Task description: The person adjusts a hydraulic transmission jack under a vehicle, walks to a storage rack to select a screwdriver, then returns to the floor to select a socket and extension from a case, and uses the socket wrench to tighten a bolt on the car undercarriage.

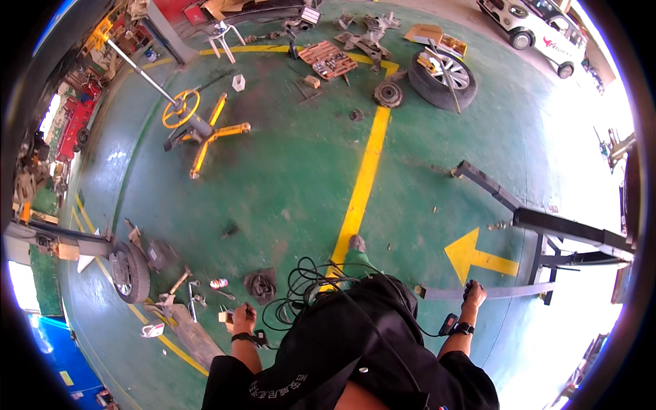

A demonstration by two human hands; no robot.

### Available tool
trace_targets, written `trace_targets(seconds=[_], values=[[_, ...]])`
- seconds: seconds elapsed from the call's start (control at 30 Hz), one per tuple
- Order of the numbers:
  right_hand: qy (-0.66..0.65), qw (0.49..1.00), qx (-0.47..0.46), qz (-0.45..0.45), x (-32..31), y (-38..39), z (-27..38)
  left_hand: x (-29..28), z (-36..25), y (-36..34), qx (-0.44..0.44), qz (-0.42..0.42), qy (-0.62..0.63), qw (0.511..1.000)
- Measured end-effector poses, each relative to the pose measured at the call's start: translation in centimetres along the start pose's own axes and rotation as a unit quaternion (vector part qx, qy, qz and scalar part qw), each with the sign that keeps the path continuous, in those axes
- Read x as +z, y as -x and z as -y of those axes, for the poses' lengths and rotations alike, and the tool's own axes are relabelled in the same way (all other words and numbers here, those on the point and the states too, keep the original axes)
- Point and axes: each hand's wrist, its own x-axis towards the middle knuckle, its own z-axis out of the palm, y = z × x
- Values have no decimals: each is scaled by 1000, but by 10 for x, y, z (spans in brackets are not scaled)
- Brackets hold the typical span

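1. Head view, step: the left hand (pixel 244 319) and right hand (pixel 475 295) hang low and well apart, one at each side of the body. I judge this to be standing or walking rather than work on a part.
2. Head view, hands: the left's fingers are loosely curled; a pale box (pixel 226 317) shows right beside them, though whether held or on the floor behind I cannot tell. The right is curled narrow, with something dark at its fingers that I cannot make out; behind it runs a grey lift arm (pixel 516 292), contact unclear.
3. Head view, next move: taking up anything from the floor would, I judge, call for a bend, a free hand and care with the looped black cable (pixel 311 275) in front of the body.
4. Head view, counts: two wrist units, one on the left wrist (pixel 260 337), one on the right (pixel 449 324); two car wheels, one flat at upper right (pixel 425 87), one tilted at left (pixel 139 277); one hammer (pixel 179 281), one can (pixel 219 283), one dark bundle (pixel 261 283), one open toolbox (pixel 328 60), one stool (pixel 222 35), one yellow-legged stand (pixel 199 128).
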Motion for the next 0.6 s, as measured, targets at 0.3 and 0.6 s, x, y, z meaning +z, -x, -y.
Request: trace_targets(seconds=[0.3, 0.6], values=[[44, 986, -122, 106, 228, -26, 210, 155, -48, -26, 7, -39, 18, 999], [35, 998, -46, 33, 371, -65, 254, 290, -114, -154, -97, -23, 68, 993]])
